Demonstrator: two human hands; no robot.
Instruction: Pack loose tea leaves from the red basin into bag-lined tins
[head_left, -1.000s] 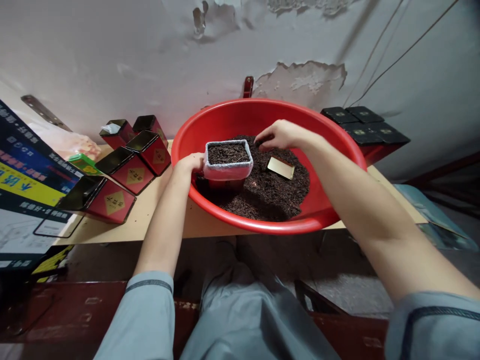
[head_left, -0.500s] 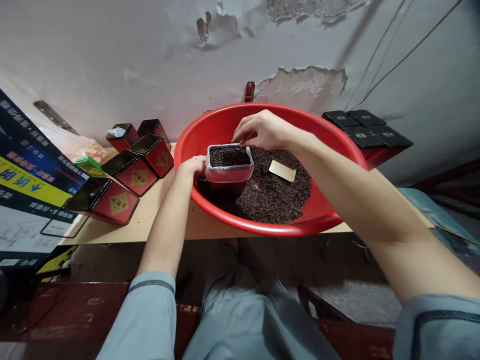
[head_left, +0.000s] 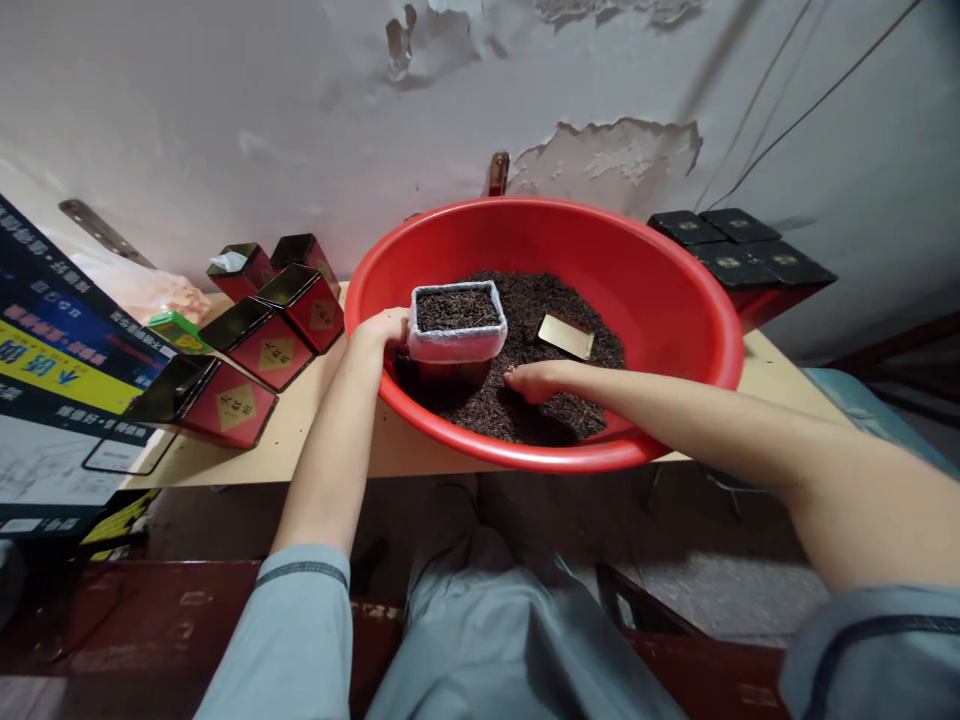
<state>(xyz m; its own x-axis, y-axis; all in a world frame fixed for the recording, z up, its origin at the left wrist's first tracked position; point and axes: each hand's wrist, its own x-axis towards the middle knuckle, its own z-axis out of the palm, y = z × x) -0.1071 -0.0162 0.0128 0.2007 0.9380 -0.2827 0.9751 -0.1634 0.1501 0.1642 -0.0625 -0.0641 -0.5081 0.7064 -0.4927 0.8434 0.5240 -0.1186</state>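
A large red plastic basin (head_left: 667, 300) holds dark loose tea leaves (head_left: 517, 425). Inside it at the left stands a red tin (head_left: 454, 372), lined with a clear plastic bag (head_left: 457, 345) folded over its rim and full of tea leaves. My left hand (head_left: 390, 328) is closed on the tin's left side; its fingertips are partly hidden. Down at the tea, right of the tin, my right hand (head_left: 536, 381) has its fingers curled together around some leaves. Behind that hand, a gold rectangular lid (head_left: 565, 336) lies on the tea.
Several open red-and-black tins (head_left: 259, 345) stand on the table (head_left: 300, 450) at the left, beside a printed carton (head_left: 60, 400) and a small green packet (head_left: 178, 330). Black-lidded tins (head_left: 739, 250) stand close to the basin's right side. A peeling wall (head_left: 300, 120) rises behind.
My right hand has moved down from above the tin's rear right corner to the tea at its right. My left hand keeps hold of the tin in the same spot.
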